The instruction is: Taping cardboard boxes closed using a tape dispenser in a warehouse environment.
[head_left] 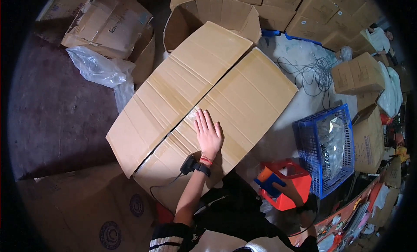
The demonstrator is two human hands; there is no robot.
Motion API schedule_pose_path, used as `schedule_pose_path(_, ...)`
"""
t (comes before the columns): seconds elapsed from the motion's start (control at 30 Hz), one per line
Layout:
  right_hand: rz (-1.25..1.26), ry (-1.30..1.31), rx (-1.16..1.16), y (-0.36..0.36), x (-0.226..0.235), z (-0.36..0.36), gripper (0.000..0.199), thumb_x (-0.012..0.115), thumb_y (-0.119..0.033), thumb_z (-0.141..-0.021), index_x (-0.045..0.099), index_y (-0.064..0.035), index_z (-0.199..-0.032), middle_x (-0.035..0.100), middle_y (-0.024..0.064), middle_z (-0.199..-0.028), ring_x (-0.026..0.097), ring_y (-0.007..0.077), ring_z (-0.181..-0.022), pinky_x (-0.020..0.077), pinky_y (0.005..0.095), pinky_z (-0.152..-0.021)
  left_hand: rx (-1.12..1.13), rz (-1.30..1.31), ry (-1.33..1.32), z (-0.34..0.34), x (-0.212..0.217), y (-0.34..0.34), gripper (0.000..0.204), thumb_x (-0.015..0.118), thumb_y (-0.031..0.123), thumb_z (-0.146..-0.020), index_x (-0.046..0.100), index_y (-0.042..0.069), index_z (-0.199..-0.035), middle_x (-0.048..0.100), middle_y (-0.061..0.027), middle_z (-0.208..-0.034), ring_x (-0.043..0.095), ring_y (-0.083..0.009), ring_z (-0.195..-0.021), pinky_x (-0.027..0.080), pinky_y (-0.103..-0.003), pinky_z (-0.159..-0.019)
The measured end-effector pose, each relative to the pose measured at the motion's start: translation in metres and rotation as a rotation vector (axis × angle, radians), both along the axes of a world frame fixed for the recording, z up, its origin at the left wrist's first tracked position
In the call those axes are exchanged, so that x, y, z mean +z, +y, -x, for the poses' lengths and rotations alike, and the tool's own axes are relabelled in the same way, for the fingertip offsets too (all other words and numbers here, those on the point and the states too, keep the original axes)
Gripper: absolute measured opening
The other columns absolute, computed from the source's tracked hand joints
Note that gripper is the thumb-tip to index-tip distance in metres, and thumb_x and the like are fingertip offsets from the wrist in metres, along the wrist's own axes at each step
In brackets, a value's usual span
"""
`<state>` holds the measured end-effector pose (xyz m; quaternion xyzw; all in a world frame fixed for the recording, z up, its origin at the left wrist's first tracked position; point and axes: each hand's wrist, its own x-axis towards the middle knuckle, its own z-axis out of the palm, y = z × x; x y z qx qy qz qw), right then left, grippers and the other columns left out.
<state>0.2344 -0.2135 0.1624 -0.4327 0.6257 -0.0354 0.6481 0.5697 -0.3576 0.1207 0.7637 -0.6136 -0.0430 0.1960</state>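
Observation:
A large flattened-looking cardboard carton (243,95) fills the middle, its two long flaps meeting along a dark slanting gap. My left hand (208,134) lies flat on the nearer right flap, fingers stretched out beside the gap. A black device is strapped to that wrist, with a thin cable running from it. At the lower right, my right hand (290,192) is closed on a blue and orange tape dispenser (270,184). The dispenser is over a red plastic stool (302,182); whether it touches the stool I cannot tell.
An open carton (208,8) stands beyond the flaps. To the right are a blue plastic crate (321,191) holding clear film and a tangle of cable (319,74). Stacked cartons (312,17) line the back. Clear plastic sheeting (97,69) hangs at the left; another carton (78,208) is near left.

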Motion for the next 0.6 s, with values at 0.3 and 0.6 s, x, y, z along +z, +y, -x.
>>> schedule_pose_path(0.3, 0.106, 0.079, 0.069, -0.023, -0.041, -0.023, 0.054, 0.059, -0.052, -0.071, 0.063, -0.0023, -0.090, 0.062, 0.0078, -0.072, 0.059, 0.0172, -0.064, 0.0456, 0.0307, -0.064, 0.011, 0.001, -0.027, 0.004, 0.000, 0.000, 0.056, 0.036, 0.027, -0.086, 0.022, -0.003, -0.132, 0.019, -0.0214, -0.138, 0.017, -0.0319, -0.129, 0.015, -0.042, -0.104)
schedule_pose_path(0.6, 0.224, 0.180, 0.122, -0.057, -0.080, -0.072, 0.046, 0.059, -0.044, -0.075, 0.059, 0.0015, -0.069, 0.055, 0.0093, -0.054, 0.051, 0.0093, -0.054, 0.0423, 0.0308, -0.053, 0.009, -0.006, -0.047, 0.006, 0.001, 0.003, 0.056, 0.036, 0.029, -0.087, 0.023, -0.002, -0.132, 0.019, -0.0211, -0.138, 0.016, -0.0318, -0.129, 0.014, -0.043, -0.104)
